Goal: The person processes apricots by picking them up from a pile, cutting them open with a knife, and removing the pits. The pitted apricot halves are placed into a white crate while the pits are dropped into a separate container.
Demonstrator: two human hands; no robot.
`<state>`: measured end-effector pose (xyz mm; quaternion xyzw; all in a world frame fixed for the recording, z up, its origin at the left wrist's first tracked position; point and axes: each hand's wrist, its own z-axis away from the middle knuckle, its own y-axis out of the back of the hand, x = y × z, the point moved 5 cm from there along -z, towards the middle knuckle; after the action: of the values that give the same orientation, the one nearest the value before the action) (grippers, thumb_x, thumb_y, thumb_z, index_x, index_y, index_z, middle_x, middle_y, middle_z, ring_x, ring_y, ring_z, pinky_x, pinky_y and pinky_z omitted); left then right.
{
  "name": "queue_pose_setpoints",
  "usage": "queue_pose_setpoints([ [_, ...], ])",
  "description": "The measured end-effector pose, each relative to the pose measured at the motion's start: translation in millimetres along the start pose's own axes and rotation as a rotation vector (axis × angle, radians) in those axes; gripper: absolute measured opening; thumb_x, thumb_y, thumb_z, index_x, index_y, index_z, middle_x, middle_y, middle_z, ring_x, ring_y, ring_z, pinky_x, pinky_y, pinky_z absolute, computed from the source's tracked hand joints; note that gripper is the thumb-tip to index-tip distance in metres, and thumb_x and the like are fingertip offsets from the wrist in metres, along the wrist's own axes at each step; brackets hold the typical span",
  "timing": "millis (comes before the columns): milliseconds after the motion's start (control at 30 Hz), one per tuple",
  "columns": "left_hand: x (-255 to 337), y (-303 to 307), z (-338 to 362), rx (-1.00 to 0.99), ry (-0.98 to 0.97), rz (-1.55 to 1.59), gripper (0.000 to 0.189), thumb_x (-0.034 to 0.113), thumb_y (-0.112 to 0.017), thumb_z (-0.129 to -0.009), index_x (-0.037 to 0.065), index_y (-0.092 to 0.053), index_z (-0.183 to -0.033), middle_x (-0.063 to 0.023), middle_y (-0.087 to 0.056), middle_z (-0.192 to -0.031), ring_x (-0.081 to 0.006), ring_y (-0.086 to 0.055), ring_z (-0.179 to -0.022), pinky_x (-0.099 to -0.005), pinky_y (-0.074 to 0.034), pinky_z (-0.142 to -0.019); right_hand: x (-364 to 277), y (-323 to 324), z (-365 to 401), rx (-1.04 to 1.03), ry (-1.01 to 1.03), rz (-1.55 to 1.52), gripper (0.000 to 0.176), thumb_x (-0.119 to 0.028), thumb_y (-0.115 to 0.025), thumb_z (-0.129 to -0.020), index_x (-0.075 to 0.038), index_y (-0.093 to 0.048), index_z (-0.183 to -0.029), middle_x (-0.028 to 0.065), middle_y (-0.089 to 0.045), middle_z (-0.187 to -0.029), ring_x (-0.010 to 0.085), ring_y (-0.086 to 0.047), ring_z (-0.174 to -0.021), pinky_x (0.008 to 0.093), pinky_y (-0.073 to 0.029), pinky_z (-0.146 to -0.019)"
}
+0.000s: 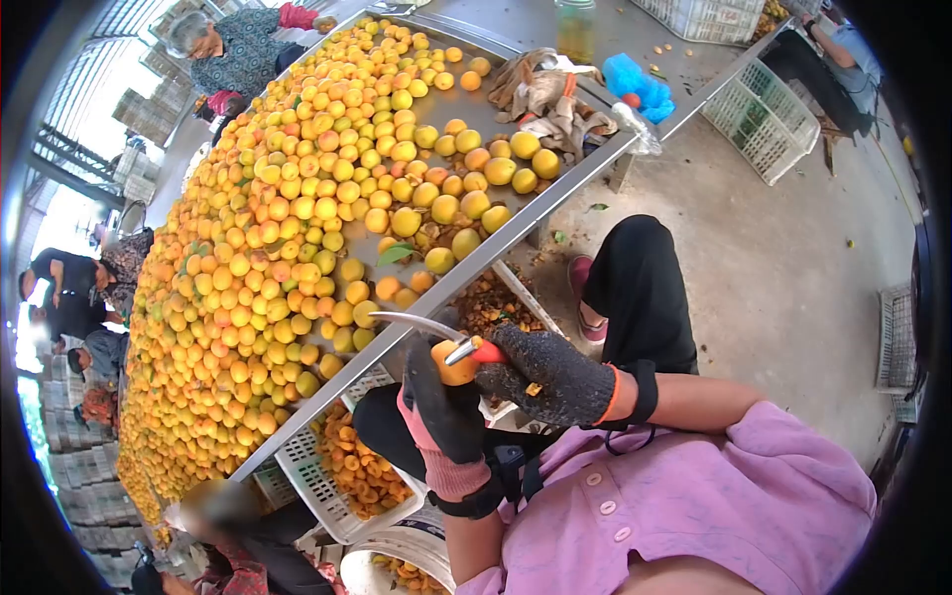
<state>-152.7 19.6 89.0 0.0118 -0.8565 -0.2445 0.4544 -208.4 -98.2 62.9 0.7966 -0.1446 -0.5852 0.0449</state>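
Both of my hands are gloved and held close together above my lap. My left hand (443,412), in a pink glove with a black coated palm, is closed around a yellow-orange apricot (453,365). My right hand (551,375), in a dark glove with an orange cuff, grips a knife (486,350) by its red-orange handle. A silvery metal part of it lies against the apricot, and a curved blade points left above my left hand. A small orange scrap sticks to the right glove. My fingers partly hide the fruit and the handle.
A metal-edged table (555,206) heaped with apricots (288,208) stands in front. Below its edge is a white crate (302,474) of cut apricots, beside a white bucket (362,565). Cloths (550,94) and a blue plastic bag (635,84) lie on the table's corner. Other people sit around it.
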Motion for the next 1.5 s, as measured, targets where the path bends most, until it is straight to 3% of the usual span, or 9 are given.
queue_pose_setpoints([
  [100,18.9,2.8,2.4,-0.089,-0.163,-0.219,0.051,-0.002,-0.060,-0.079,0.005,-0.045,-0.128,-0.0132,-0.061,-0.107,-0.0195,-0.061,-0.081,-0.0295,-0.049,-0.073,-9.0,10.2,3.0,-0.017,0.021,0.174,0.044,-0.024,-0.067,-0.068,-0.006,-0.058,-0.107,0.0211,-0.050,-0.097,0.0370,-0.056,-0.076,0.0417,-0.045,-0.061],
  [167,5.0,5.1,11.9,-0.108,0.552,0.635,0.041,0.012,-0.060,-0.083,0.001,-0.050,-0.122,-0.0090,-0.063,-0.094,-0.0147,-0.059,-0.073,-0.0261,-0.048,-0.068,-15.8,15.2,3.1,-0.024,0.007,0.146,0.045,-0.026,-0.065,-0.070,-0.006,-0.057,-0.109,0.0217,-0.050,-0.100,0.0373,-0.055,-0.080,0.0416,-0.046,-0.068],
  [300,7.8,11.1,15.8,-0.268,0.700,0.598,0.041,0.022,-0.064,-0.081,0.000,-0.056,-0.115,-0.0064,-0.062,-0.088,-0.0088,-0.056,-0.070,-0.0216,-0.046,-0.067,-13.9,13.7,1.4,-0.002,0.019,-0.070,0.042,-0.026,-0.064,-0.078,-0.003,-0.054,-0.111,0.0192,-0.055,-0.098,0.0340,-0.058,-0.084,0.0379,-0.046,-0.072],
  [600,-18.3,-37.8,30.5,-0.022,0.251,0.118,0.035,0.001,-0.057,-0.084,0.000,-0.052,-0.118,-0.0067,-0.061,-0.101,-0.0121,-0.057,-0.091,-0.0233,-0.044,-0.078,1.1,23.1,9.0,0.184,0.098,0.297,0.033,-0.017,-0.060,-0.077,-0.007,-0.057,-0.108,0.0173,-0.057,-0.084,0.0355,-0.058,-0.071,0.0406,-0.045,-0.058],
  [700,-18.9,-37.1,26.7,0.098,0.602,0.833,0.035,0.000,-0.056,-0.083,0.000,-0.052,-0.118,-0.0104,-0.059,-0.105,-0.0175,-0.058,-0.094,-0.0276,-0.048,-0.078,-17.9,27.9,21.1,0.088,0.117,0.411,0.032,-0.021,-0.060,-0.079,-0.006,-0.058,-0.106,0.0160,-0.057,-0.082,0.0345,-0.058,-0.067,0.0403,-0.045,-0.056],
  [833,11.2,-15.1,15.5,0.050,0.186,0.228,0.028,0.007,-0.051,-0.090,-0.004,-0.051,-0.115,-0.0159,-0.053,-0.116,-0.0229,-0.056,-0.102,-0.0355,-0.052,-0.081,-11.3,20.5,31.2,0.076,0.065,0.234,0.035,-0.028,-0.065,-0.079,-0.004,-0.059,-0.104,0.0181,-0.057,-0.083,0.0364,-0.058,-0.069,0.0414,-0.045,-0.056],
  [900,-12.4,-20.1,29.5,0.220,0.759,1.121,0.029,0.012,-0.048,-0.092,-0.006,-0.050,-0.115,-0.0177,-0.054,-0.115,-0.0230,-0.056,-0.102,-0.0338,-0.051,-0.083,-9.9,15.4,32.4,0.097,0.064,0.197,0.034,-0.027,-0.065,-0.079,-0.004,-0.057,-0.103,0.0190,-0.057,-0.082,0.0370,-0.058,-0.070,0.0415,-0.045,-0.057],
  [1000,-17.6,-13.2,34.3,0.012,0.471,0.474,0.031,0.016,-0.047,-0.092,-0.005,-0.051,-0.115,-0.0190,-0.056,-0.111,-0.0227,-0.057,-0.100,-0.0346,-0.051,-0.082,-7.0,7.4,32.3,0.074,0.037,0.149,0.034,-0.026,-0.065,-0.078,-0.003,-0.055,-0.102,0.0202,-0.058,-0.081,0.0378,-0.059,-0.071,0.0416,-0.046,-0.057],
  [1500,-31.3,-12.0,39.5,0.184,0.429,0.343,0.045,0.041,-0.050,-0.088,-0.003,-0.059,-0.096,-0.0088,-0.063,-0.076,-0.0170,-0.060,-0.068,-0.0283,-0.048,-0.065,-10.5,-11.1,31.2,-0.107,-0.023,0.543,0.030,-0.023,-0.064,-0.073,-0.001,-0.052,-0.091,0.0135,-0.057,-0.069,0.0292,-0.060,-0.058,0.0386,-0.046,-0.049],
])
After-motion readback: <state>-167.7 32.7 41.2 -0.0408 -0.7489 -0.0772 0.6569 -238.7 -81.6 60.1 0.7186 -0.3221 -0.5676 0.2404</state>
